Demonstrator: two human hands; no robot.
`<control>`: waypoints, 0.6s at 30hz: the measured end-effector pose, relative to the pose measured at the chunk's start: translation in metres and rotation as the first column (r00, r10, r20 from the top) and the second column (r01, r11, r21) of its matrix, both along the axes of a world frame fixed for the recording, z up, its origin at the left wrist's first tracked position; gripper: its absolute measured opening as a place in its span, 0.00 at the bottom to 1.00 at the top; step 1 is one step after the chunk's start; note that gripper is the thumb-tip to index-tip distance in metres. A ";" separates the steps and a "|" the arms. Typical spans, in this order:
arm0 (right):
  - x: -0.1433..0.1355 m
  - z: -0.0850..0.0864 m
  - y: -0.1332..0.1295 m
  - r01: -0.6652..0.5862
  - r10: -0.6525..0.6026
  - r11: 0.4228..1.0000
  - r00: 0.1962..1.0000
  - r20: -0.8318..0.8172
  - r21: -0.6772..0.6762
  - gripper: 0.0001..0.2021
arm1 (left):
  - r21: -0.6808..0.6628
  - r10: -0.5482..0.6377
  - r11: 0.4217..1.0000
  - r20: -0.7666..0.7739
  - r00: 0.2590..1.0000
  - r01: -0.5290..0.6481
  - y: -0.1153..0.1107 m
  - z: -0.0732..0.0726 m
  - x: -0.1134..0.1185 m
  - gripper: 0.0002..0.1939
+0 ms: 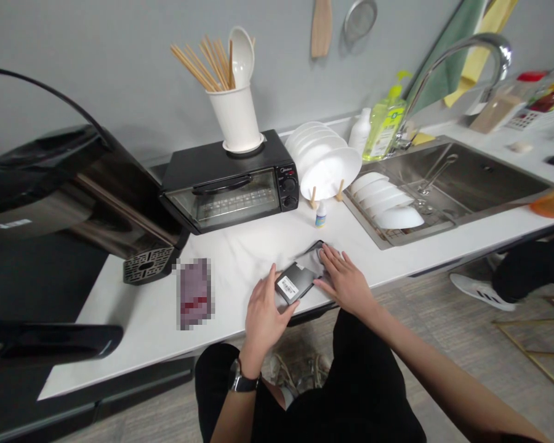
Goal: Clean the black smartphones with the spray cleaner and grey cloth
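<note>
A flat dark grey rectangular device (297,280) with a white barcode label lies near the counter's front edge. My left hand (266,311) is at its left and front side, thumb and fingers spread apart around its corner. On the right, my right hand (346,277) has its thumb by the device's right edge and its fingers over a dark, partly see-through piece (314,257) beside the device. What that piece is, I cannot make out. A small white bottle (321,215) with a blue and yellow label stands behind my hands.
A black toaster oven (233,184) carries a white utensil holder (236,117). White plates (325,163) stand in a rack left of the sink (471,178). A blurred-out purple item (195,293) lies left; a black appliance (74,178) stands beyond. A person's shoe (482,291) shows at right.
</note>
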State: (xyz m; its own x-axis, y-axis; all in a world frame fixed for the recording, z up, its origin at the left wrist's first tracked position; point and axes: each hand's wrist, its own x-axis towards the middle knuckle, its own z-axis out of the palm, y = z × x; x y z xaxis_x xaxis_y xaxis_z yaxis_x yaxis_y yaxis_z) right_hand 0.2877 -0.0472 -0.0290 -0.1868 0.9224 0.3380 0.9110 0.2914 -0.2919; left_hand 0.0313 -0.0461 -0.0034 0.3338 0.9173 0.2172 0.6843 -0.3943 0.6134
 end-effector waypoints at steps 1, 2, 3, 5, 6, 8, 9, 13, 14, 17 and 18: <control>-0.007 0.001 0.006 -0.001 0.001 1.000 1.000 -0.005 0.005 0.41 | -0.001 0.000 1.000 -0.005 1.000 0.000 0.000 0.000 0.000 0.53; -0.017 0.002 0.010 -0.015 0.015 1.000 1.000 -0.014 0.006 0.42 | -0.003 0.000 1.000 -0.012 1.000 0.000 0.000 -0.001 0.000 0.53; -0.030 0.004 0.012 -0.050 0.050 0.999 0.998 -0.025 0.000 0.42 | -0.004 0.004 1.000 -0.021 1.000 -0.004 0.000 -0.002 0.000 0.53; -0.059 0.009 0.007 -0.161 0.160 0.987 0.986 -0.057 -0.025 0.43 | 0.010 0.004 1.000 -0.053 0.999 -0.003 0.000 -0.006 -0.001 0.52; -0.073 0.012 0.001 -0.219 0.216 0.975 0.973 -0.076 -0.036 0.43 | 0.023 0.004 1.000 -0.073 0.997 -0.002 0.000 -0.009 -0.002 0.52; -0.092 0.016 -0.017 -0.308 0.301 0.950 0.947 -0.109 -0.047 0.45 | 0.047 0.027 0.999 -0.103 0.994 -0.022 0.000 -0.013 -0.003 0.51; -0.097 0.018 -0.027 -0.334 0.326 0.941 0.938 -0.117 -0.050 0.45 | 0.054 0.047 0.998 -0.106 0.993 -0.041 0.000 -0.014 -0.004 0.49; -0.079 0.018 -0.057 -0.355 0.348 0.931 0.933 -0.092 -0.081 0.40 | 0.036 0.062 0.998 -0.073 0.995 -0.059 -0.002 -0.012 -0.002 0.48; -0.068 0.016 -0.059 -0.323 0.317 0.943 0.945 -0.079 -0.083 0.39 | 0.028 0.047 0.999 -0.064 0.997 -0.045 -0.003 -0.011 -0.002 0.50; -0.031 0.010 -0.049 -0.137 0.136 0.989 0.990 -0.032 -0.057 0.37 | 0.015 0.036 0.999 -0.032 0.999 -0.036 -0.002 -0.006 0.000 0.52; -0.021 0.008 -0.041 -0.073 0.072 0.996 0.997 -0.017 -0.044 0.36 | 0.014 0.038 0.999 -0.022 0.999 -0.038 -0.002 -0.004 0.000 0.52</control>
State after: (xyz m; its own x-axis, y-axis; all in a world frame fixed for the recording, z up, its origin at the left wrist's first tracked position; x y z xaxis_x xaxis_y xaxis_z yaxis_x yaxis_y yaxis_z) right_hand 0.2668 -0.0886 -0.0211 -0.2492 0.9207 0.3004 0.8833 0.3433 -0.3193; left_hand 0.0316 -0.0480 -0.0078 0.3037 0.9263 0.2229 0.7122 -0.3761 0.5927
